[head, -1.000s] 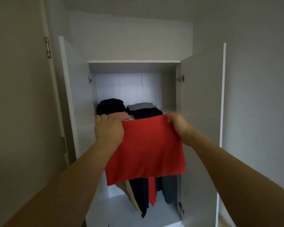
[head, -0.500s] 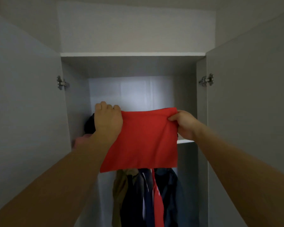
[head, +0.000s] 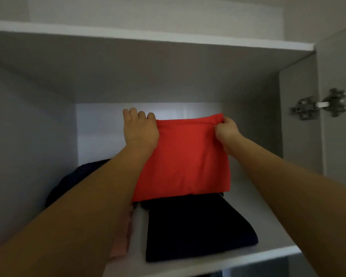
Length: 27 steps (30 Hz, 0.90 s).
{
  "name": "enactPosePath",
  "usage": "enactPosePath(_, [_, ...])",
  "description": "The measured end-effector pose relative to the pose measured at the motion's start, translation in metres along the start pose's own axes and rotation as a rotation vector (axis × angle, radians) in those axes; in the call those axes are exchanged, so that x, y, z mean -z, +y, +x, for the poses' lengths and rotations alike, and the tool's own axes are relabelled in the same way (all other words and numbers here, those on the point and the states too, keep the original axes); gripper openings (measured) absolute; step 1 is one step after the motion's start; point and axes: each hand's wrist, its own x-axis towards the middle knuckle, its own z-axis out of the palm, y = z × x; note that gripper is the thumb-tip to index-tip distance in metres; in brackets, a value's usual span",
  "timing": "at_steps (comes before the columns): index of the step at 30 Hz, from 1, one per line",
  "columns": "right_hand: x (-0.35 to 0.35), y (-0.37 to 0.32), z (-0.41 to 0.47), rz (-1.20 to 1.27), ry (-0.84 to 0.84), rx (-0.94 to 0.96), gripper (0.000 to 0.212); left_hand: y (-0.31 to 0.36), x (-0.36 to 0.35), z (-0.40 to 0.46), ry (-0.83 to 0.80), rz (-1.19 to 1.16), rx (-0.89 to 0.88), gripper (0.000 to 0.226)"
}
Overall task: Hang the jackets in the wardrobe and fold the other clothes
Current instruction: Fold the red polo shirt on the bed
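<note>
On the upper shelf (head: 268,234) of the wardrobe, near the centre of the view, a folded red garment (head: 185,158) is held by its far edge, its near edge lying over the back of a folded dark navy garment (head: 196,228). The red piece is gripped at both far corners: at about ten o'clock from its middle, the left hand (head: 140,129) is closed over the corner with the fingers curled over the top edge; at about two o'clock, the right hand (head: 227,129) is seen pinching the opposite corner, the cloth bunched slightly between thumb and fingers. Whether the far part of the red garment rests on anything beneath it cannot be told.

The dark navy garment is laid flat at six o'clock from the red one, reaching close to the shelf's front edge. At about eight o'clock, another dark heap of clothing (head: 68,186) is partly hidden behind the left forearm, and a strip of pink fabric (head: 122,242) is seen just beside the navy garment, toward seven o'clock, also half covered by that arm.

The white back panel (head: 100,132) of the compartment is seen behind the hands at twelve o'clock. A metal door hinge (head: 318,105) is fixed at three o'clock on the right side wall.
</note>
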Motion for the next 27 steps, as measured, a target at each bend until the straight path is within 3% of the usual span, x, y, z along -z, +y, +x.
enactPosePath(5, [-0.054, 0.052, 0.097, -0.375, -0.019, 0.001, 0.035, 0.024, -0.108, 0.06, -0.193, 0.056, -0.006, 0.037])
enactPosePath(10, [-0.109, 0.141, 0.161, -0.672, -0.065, -0.125, 0.042, 0.062, -0.225, 0.091, -0.376, 0.108, -0.042, 0.036])
enactPosePath(16, [-0.149, 0.291, 0.166, -1.036, -0.218, -0.27, 0.044, 0.111, -0.357, 0.042, -0.818, -0.318, 0.187, 0.051])
enactPosePath(18, [-0.152, 0.304, 0.176, -1.057, -0.239, -0.307, 0.045, 0.113, -0.382, 0.028, -0.862, -0.406, 0.27, 0.053])
enactPosePath(22, [-0.146, 0.32, 0.188, -1.138, -0.243, -0.401, 0.052, 0.111, -0.404, 0.028, -0.868, -0.397, 0.253, 0.055])
enactPosePath(24, [-0.143, 0.323, 0.192, -1.151, -0.285, -0.378, 0.058, 0.114, -0.405, 0.029, -0.866, -0.437, 0.295, 0.06])
enactPosePath(27, [-0.144, 0.318, 0.193, -1.119, -0.41, -0.287, 0.049, 0.114, -0.399, 0.026, -0.862, -0.451, 0.338, 0.066])
